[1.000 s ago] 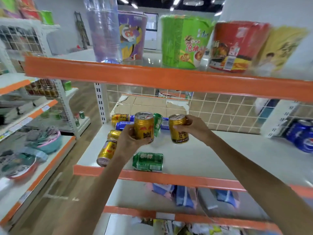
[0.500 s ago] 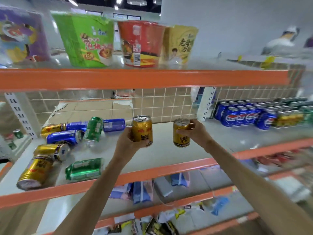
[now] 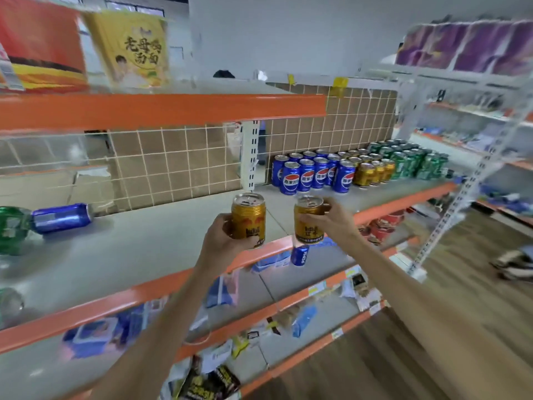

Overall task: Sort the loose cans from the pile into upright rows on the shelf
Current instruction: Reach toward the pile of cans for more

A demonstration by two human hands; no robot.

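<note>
1. Head view: our left hand [image 3: 222, 241] is wrapped around a gold can [image 3: 248, 219], held upright above the shelf [image 3: 150, 243].
2. Our right hand [image 3: 336, 220] grips a second gold can [image 3: 308, 220] by its upper part, also upright, just beside the first.
3. Upright rows of blue cans [image 3: 314, 174], gold cans [image 3: 373, 171] and green cans [image 3: 415, 163] stand far right on the shelf.
4. A loose blue can [image 3: 62, 217] lies on its side at far left.
</note>
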